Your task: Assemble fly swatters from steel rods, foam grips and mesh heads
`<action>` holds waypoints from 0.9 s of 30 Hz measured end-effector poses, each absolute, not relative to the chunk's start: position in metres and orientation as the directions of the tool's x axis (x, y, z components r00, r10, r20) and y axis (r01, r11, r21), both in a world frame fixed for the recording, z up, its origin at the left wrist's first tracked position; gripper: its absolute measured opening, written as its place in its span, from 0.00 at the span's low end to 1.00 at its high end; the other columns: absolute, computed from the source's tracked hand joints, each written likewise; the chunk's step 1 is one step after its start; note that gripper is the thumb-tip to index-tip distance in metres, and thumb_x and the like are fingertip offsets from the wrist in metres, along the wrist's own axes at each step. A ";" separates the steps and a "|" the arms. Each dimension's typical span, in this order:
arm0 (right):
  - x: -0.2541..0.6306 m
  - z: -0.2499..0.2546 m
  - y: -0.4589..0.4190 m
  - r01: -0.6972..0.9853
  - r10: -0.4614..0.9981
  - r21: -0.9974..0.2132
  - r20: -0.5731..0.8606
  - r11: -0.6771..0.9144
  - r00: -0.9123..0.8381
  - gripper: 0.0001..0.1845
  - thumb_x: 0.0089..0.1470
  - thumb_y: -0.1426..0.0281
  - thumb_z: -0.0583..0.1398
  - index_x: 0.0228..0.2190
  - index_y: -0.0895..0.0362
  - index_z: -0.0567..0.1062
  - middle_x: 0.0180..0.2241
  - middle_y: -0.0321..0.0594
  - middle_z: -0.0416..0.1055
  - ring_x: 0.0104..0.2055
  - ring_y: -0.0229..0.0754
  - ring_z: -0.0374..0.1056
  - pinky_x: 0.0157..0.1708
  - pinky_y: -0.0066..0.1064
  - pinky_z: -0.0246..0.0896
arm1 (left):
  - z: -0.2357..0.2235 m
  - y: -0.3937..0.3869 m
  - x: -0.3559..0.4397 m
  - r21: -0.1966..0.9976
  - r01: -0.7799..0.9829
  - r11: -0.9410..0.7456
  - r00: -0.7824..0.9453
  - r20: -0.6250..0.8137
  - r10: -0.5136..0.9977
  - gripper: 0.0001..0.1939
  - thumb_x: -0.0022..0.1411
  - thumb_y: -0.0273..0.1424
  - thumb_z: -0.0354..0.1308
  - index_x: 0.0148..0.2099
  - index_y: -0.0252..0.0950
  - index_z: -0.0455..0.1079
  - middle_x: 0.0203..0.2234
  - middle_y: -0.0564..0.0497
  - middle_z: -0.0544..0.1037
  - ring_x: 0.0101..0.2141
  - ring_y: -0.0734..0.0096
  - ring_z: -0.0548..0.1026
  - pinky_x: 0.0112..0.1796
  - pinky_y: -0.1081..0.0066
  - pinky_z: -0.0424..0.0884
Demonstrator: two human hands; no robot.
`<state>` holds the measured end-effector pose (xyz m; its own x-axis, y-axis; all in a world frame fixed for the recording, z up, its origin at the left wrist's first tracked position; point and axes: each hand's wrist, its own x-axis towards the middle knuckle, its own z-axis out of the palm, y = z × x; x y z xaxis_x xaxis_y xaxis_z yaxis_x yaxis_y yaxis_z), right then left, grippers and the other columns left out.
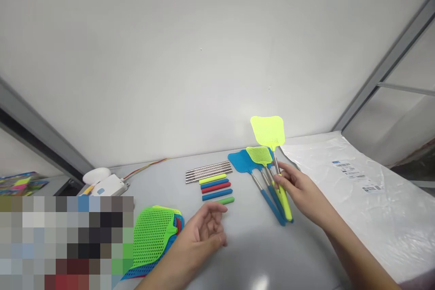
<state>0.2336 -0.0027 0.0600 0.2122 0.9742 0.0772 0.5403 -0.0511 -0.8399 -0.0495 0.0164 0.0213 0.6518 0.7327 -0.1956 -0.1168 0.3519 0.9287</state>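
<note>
yellow swatter raised in the right hand, left hand resting loose

the right hand (299, 190) grips a yellow fly swatter (272, 145) by its metal shaft, just above the yellow grip, fingers closed around it; the swatter stands nearly upright, its mesh head lifted above the table (251, 253) and set against the white wall behind; beneath that hand a cluster of finished swatters (258, 167) lies flat, blue and yellow heads overlapping, their handles fanning toward the person; the left hand (204, 233) hovers low over the table, palm turned inward, fingers loosely curled and holding nothing; closest to its fingertips lies a short green grip sleeve (226, 200), the nearest of a row of coloured sleeves (215, 186) in yellow, blue, red and blue; behind that row sits a bundle of bare metal rods (208, 171), side by side; to the left of the left hand a stack of loose mesh heads (152, 235) lies with a green one on top and red and blue edges showing beneath; a sheet of clear plastic wrap (360, 190) covers the table's right side; a white device with coloured wires (108, 185) rests at the far left.
</note>
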 end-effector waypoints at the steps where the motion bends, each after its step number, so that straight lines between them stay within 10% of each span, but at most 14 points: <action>1: 0.238 0.055 -0.001 0.583 0.973 -0.809 0.076 -0.069 0.220 0.23 0.60 0.60 0.52 0.53 0.56 0.62 0.29 0.36 0.73 0.35 0.45 0.70 0.37 0.35 0.62 | 0.021 0.018 -0.049 0.927 -0.131 0.351 0.641 -0.191 0.743 0.16 0.59 0.32 0.63 0.50 0.44 0.67 0.32 0.55 0.63 0.34 0.75 0.65 0.42 0.69 0.67; 14: 0.216 0.029 0.035 0.961 0.963 -0.121 0.078 -0.248 0.258 0.09 0.63 0.66 0.47 0.35 0.56 0.64 0.19 0.36 0.67 0.20 0.43 0.64 0.20 0.31 0.38 | 0.028 0.028 -0.057 0.950 -0.139 0.279 0.594 -0.146 0.791 0.09 0.61 0.35 0.61 0.43 0.40 0.68 0.36 0.52 0.70 0.37 0.70 0.72 0.47 0.66 0.65; 27: 0.216 0.015 0.039 0.991 0.990 -0.066 0.080 -0.114 0.119 0.07 0.59 0.73 0.50 0.30 0.56 0.65 0.23 0.43 0.69 0.26 0.47 0.68 0.23 0.31 0.44 | 0.035 0.025 -0.056 0.968 -0.145 0.204 0.447 -0.120 0.886 0.10 0.59 0.38 0.62 0.34 0.37 0.67 0.30 0.52 0.69 0.28 0.73 0.67 0.34 0.71 0.64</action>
